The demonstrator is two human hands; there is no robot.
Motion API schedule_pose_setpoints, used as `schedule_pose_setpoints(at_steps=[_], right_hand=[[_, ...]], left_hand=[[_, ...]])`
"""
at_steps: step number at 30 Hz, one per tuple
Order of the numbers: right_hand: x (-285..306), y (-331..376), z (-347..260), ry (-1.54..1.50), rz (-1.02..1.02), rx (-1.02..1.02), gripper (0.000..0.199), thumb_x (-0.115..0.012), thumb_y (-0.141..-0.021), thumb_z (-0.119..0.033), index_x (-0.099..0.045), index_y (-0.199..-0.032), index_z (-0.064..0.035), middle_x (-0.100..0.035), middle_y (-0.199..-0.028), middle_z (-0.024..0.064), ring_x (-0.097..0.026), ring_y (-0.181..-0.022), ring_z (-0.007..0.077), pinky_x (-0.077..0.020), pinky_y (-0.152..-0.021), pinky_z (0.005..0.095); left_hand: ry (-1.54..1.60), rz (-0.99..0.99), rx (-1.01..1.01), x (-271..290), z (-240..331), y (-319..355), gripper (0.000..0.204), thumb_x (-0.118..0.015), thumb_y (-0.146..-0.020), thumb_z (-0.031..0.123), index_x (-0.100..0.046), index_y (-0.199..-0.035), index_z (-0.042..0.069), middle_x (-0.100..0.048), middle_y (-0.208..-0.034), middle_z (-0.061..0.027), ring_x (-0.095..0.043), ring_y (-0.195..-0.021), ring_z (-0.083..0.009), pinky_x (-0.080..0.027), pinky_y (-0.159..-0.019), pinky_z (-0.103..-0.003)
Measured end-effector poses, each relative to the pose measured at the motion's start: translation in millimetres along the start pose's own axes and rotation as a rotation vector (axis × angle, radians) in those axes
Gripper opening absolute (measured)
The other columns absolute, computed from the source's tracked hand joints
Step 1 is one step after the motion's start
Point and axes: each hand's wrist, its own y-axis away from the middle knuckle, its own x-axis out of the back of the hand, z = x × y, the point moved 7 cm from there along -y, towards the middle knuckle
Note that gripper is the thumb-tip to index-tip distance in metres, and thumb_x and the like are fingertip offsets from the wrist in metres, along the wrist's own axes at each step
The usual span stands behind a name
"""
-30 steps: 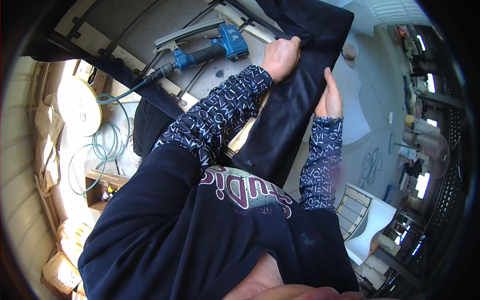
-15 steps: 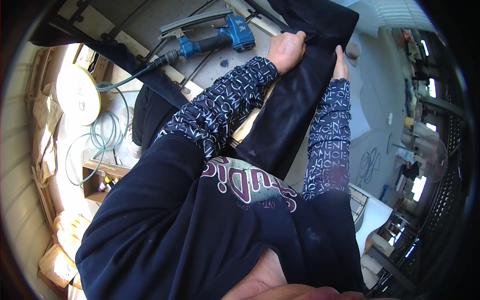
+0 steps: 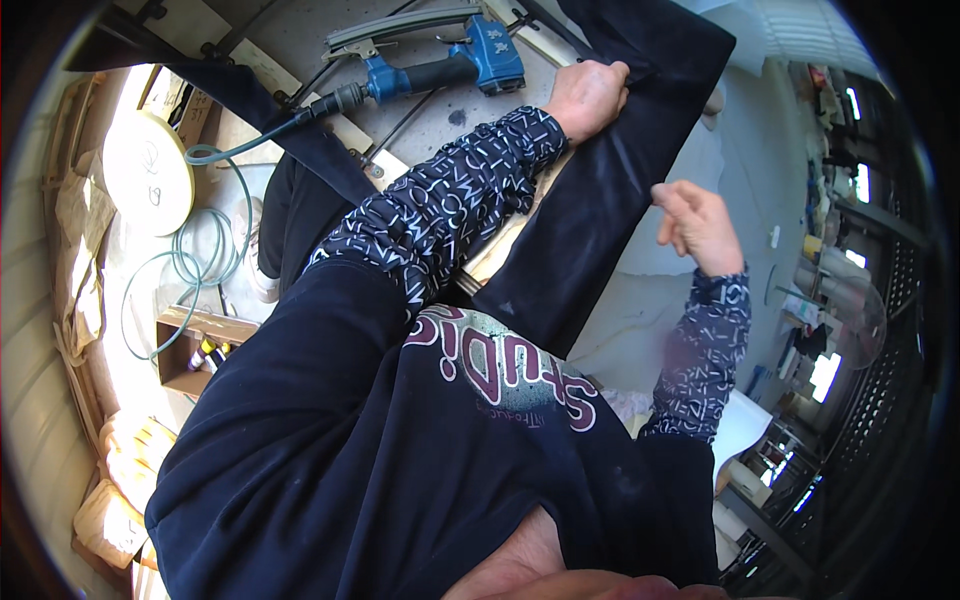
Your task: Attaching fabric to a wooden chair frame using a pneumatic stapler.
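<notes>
A person leans over a desk (image 3: 300, 40) where a long panel wrapped in dark navy fabric (image 3: 610, 190) runs diagonally from the top of the frame down toward the worker's chest. The left hand (image 3: 588, 95) is clamped on the fabric at the panel's upper edge, fingers curled over and pinching the cloth. The right hand (image 3: 697, 222) hangs in the air just right of the panel, fingers loosely apart, touching nothing. A blue pneumatic stapler (image 3: 455, 65) lies on the desk just left of the panel's upper end, its green air hose (image 3: 190, 240) coiling away further left, past a pale round disc (image 3: 148, 180). Below the hose, a small cardboard box (image 3: 195, 350) sits on the floor. The cloth looks soft, limp and light, apt to wrinkle and slide unless kept taut; the panel beneath appears stiff and straight, judging by its clean edges. The surest hold seems to be at the fabric's free edge where it folds over the panel's rim, gripped close to the frame so tension spreads evenly, with the second hand smoothing from the panel's right side.
</notes>
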Motion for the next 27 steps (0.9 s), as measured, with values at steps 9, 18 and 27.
schedule_pose_setpoints(at_steps=[9,18,27], right_hand=[[17.7,-76.2,-27.7,0.808,0.500,0.664,0.034,-0.069,-0.091,-0.027,-0.071,-0.120,-0.0105,-0.066,-0.131,0.0085,-0.053,-0.132,0.0300,-0.0406,-0.111,0.0397],[8.1,-102.6,-31.9,0.776,0.431,0.665,0.036,-0.067,-0.093,-0.027,-0.069,-0.123,-0.0067,-0.065,-0.134,0.0078,-0.052,-0.134,0.0313,-0.0407,-0.111,0.0394],[5.7,-67.8,-47.9,0.906,0.576,0.501,0.047,-0.066,-0.093,-0.044,-0.065,-0.131,-0.0156,-0.061,-0.140,0.0042,-0.046,-0.139,0.0242,-0.0325,-0.113,0.0572]], left_hand=[[0.149,-0.075,0.055,-12.6,8.7,-13.6,0.023,-0.068,-0.084,0.029,-0.073,-0.092,0.008,-0.072,-0.087,-0.0174,-0.070,-0.088,-0.0364,-0.056,-0.079,-0.045],[0.481,-0.725,0.464,-5.3,-21.3,-2.4,0.045,-0.075,-0.088,0.047,-0.071,-0.078,0.003,-0.048,-0.055,0.0019,-0.040,-0.043,-0.0085,-0.029,-0.042,-0.024],[0.237,-0.531,0.201,9.6,-19.7,11.1,0.023,-0.073,-0.083,0.028,-0.075,-0.091,0.007,-0.071,-0.076,-0.0114,-0.071,-0.072,-0.0235,-0.056,-0.069,-0.036]])
